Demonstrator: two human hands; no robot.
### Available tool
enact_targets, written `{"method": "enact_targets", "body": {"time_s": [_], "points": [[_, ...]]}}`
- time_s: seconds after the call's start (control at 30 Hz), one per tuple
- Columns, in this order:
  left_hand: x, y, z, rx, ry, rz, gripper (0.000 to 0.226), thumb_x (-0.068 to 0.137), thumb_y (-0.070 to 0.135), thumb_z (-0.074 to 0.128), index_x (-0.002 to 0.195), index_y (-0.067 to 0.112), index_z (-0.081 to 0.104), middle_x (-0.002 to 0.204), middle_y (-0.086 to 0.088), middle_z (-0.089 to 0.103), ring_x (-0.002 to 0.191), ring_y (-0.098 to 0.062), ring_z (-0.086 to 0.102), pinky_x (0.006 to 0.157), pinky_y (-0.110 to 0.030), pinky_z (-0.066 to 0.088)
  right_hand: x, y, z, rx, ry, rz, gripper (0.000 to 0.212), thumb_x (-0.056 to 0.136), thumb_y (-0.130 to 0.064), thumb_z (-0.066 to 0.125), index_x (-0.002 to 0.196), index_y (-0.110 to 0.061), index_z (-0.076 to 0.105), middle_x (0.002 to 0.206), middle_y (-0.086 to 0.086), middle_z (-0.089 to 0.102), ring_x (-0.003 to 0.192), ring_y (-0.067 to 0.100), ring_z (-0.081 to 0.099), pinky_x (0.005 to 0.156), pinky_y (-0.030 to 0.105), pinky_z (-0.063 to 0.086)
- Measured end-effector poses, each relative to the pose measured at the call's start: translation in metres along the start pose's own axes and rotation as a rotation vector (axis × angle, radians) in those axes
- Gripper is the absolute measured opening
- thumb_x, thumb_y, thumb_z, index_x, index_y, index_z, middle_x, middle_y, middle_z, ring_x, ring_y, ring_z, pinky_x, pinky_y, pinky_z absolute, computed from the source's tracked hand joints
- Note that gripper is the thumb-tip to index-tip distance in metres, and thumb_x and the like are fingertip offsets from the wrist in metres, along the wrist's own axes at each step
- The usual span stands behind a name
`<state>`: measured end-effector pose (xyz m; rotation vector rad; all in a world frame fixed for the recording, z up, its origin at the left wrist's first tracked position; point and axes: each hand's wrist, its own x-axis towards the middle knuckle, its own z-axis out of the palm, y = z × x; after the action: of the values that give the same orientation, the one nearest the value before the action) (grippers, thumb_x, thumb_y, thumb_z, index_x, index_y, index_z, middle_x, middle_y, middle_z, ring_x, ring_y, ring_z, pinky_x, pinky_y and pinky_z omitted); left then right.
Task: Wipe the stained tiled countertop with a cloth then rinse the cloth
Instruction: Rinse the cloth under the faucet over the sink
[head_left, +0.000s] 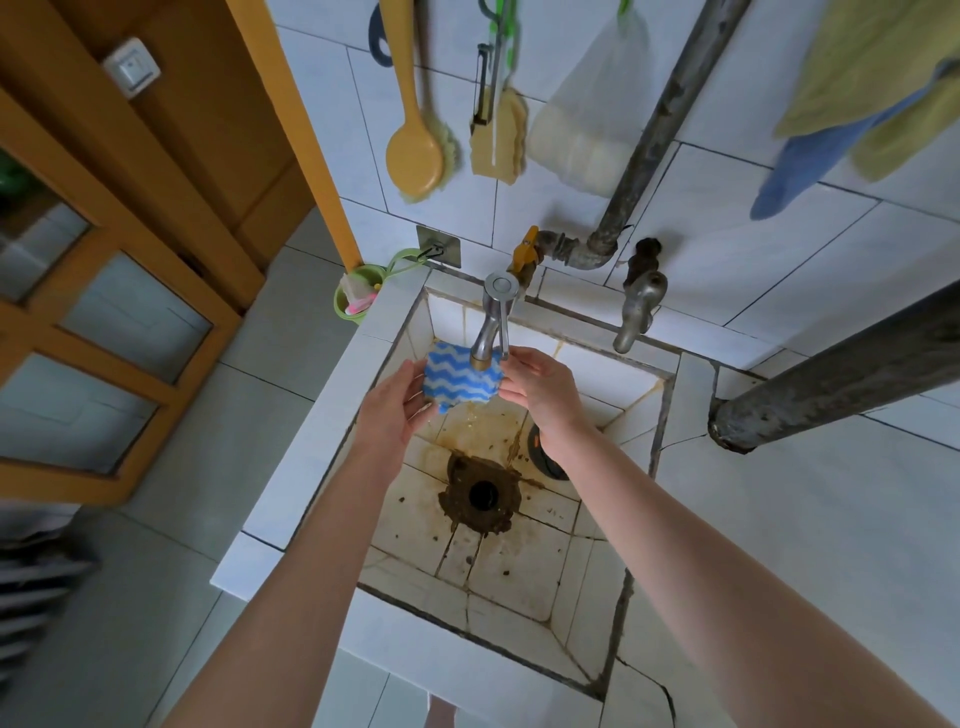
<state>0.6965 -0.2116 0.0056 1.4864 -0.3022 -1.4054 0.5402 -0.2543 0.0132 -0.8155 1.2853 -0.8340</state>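
A blue cloth with white wavy stripes (457, 382) is held spread out right under the spout of a chrome tap (492, 325), over a stained tiled sink basin (519, 561). My left hand (397, 405) grips the cloth's left edge and my right hand (543, 387) grips its right edge. A thin trickle drips below the cloth. The white tiled countertop (810, 545) runs to the right of the basin.
A dirty drain hole (483, 493) sits in the basin floor. A second old tap (639, 306) and a yellow valve (524, 254) are on the back wall. A brush (415, 150), sponge and bag hang above. A thick pipe (841, 379) crosses at right.
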Motion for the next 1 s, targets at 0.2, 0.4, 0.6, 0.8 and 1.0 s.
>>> {"method": "enact_targets", "body": {"time_s": [0.2, 0.4, 0.6, 0.8, 1.0], "points": [[-0.001, -0.005, 0.012, 0.024, -0.024, -0.026, 0.034, 0.099, 0.031, 0.037, 0.103, 0.012, 0.064, 0.095, -0.003, 0.070, 0.086, -0.014, 0.068, 0.065, -0.019, 0.055, 0.001, 0.005, -0.017, 0.018, 0.039, 0.016, 0.018, 0.093, -0.015, 0.058, 0.108, -0.006, 0.062, 0.110, 0.012, 0.066, 0.102, 0.027, 0.065, 0.075, 0.022, 0.055], [0.002, -0.009, 0.028, 0.004, -0.049, -0.055, 0.042, 0.099, 0.037, 0.033, 0.102, 0.009, 0.065, 0.096, -0.006, 0.070, 0.086, -0.016, 0.068, 0.068, -0.022, 0.057, -0.001, 0.002, -0.034, 0.054, 0.075, 0.006, 0.030, 0.091, -0.018, 0.059, 0.116, -0.001, 0.060, 0.115, 0.015, 0.065, 0.101, 0.025, 0.064, 0.073, 0.019, 0.056], [-0.002, -0.009, 0.043, -0.055, -0.048, -0.074, 0.039, 0.098, 0.036, 0.036, 0.088, 0.009, 0.062, 0.072, -0.001, 0.070, 0.064, -0.009, 0.068, 0.062, -0.021, 0.057, -0.005, -0.002, -0.046, 0.078, 0.082, -0.016, 0.024, 0.091, -0.019, 0.060, 0.110, -0.004, 0.061, 0.112, 0.014, 0.065, 0.098, 0.023, 0.065, 0.069, 0.016, 0.056], [-0.001, -0.013, 0.035, 0.039, -0.029, -0.102, 0.033, 0.099, 0.030, 0.038, 0.102, 0.007, 0.062, 0.091, -0.005, 0.068, 0.084, -0.016, 0.066, 0.074, -0.025, 0.056, -0.006, 0.003, -0.039, -0.010, 0.049, -0.101, 0.010, 0.091, -0.012, 0.059, 0.100, -0.009, 0.064, 0.100, 0.009, 0.066, 0.093, 0.021, 0.064, 0.075, 0.021, 0.056], [-0.004, -0.011, 0.018, 0.120, 0.020, -0.161, 0.036, 0.097, 0.028, 0.044, 0.115, 0.000, 0.055, 0.112, -0.014, 0.058, 0.101, -0.027, 0.062, 0.071, -0.031, 0.058, -0.008, 0.013, -0.014, -0.228, -0.017, -0.265, 0.014, 0.090, -0.005, 0.059, 0.095, -0.012, 0.070, 0.087, -0.009, 0.068, 0.082, 0.001, 0.063, 0.075, 0.015, 0.051]]}}
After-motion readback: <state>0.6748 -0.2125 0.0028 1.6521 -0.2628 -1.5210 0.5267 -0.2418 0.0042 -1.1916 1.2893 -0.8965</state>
